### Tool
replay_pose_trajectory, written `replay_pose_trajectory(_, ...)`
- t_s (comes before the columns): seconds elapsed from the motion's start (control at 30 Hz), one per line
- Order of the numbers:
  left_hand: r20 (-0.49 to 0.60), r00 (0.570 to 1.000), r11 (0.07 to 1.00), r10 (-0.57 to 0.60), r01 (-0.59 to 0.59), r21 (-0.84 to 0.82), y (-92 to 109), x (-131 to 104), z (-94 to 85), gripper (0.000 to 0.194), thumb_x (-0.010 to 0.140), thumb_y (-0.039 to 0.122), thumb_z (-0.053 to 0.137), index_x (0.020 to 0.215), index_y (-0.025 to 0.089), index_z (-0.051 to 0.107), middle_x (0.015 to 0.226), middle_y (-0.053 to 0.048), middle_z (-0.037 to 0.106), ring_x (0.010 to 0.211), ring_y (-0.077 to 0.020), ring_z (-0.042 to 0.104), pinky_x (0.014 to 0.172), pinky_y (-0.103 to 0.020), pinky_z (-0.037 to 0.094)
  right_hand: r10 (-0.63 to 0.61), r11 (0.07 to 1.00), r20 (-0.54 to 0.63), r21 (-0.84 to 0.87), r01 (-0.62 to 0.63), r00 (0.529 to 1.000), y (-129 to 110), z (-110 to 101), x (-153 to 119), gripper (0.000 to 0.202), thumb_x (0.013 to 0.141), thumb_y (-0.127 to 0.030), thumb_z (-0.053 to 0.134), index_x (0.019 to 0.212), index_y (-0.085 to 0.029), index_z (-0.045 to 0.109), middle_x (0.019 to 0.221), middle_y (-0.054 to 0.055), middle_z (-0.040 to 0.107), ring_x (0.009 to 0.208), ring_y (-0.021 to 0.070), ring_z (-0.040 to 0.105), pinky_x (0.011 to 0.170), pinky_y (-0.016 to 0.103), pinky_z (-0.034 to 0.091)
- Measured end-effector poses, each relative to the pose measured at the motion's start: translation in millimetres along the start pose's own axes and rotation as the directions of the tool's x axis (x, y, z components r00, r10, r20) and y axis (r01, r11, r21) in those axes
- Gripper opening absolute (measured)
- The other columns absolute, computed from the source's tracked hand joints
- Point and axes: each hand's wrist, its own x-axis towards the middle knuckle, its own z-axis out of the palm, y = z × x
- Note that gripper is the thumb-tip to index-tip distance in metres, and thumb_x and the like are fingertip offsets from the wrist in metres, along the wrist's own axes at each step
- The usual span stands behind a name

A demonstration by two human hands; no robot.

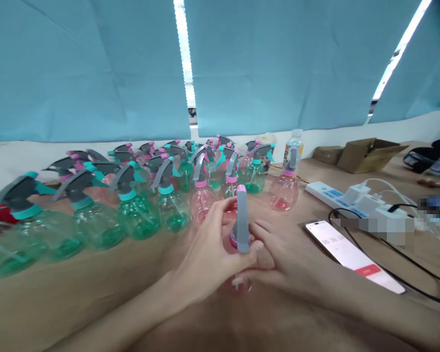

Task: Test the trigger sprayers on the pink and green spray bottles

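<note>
A pink spray bottle [243, 215] with a grey trigger head stands upright in front of me, mostly covered by my fingers. My left hand [212, 244] is closed around its head near the pink collar, thumb across the front. From the other side, my right hand [275, 254] wraps the bottle's clear pink body below the collar. Just behind it are more pink spray bottles [202, 198]. Green spray bottles [136, 215] with turquoise collars form a row running to the left. Another pink spray bottle [284, 190] stands to the right, behind my right hand.
A phone [352, 254] showing a timer lies right of my right hand, with a black cable across it. Beyond it are a white power strip [330, 195] with plugs and a cardboard box [366, 156]. A labelled drink bottle [296, 142] stands near the blue curtain [242, 63].
</note>
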Motion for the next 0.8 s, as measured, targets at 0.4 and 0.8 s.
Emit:
replay_pose_trajectory(0.4,-0.208,0.976,0.994,-0.07,0.05,-0.101,-17.7,-31.5,-47.9,0.031,0.086,0.026,0.057,0.116,0.026,0.051,0.09,0.001,0.061,0.083,-0.0186,0.061,0.073,-0.031,0.049,-0.119,0.955,0.073,0.28,0.094,0.99,-48.1,51.3,38.7,0.078,0.071,-0.068,0.061,0.124,-0.012,0.049,0.12,0.013,0.056,0.107,0.0274,0.055,0.089,0.044,0.048)
replay_pose_trajectory(0.8,-0.189,0.981,0.994,-0.053,0.035,-0.1,-20.7,-23.8,-46.9,0.019,0.074,0.02,0.05,0.092,0.024,0.052,0.069,0.005,0.05,0.059,-0.0141,0.051,0.058,-0.027,0.045,-0.047,0.992,0.219,0.126,0.019,0.975,41.4,86.0,21.0,0.09,0.073,-0.071,0.055,0.14,-0.013,0.039,0.146,0.019,0.039,0.132,0.0304,0.04,0.106,0.05,0.035)
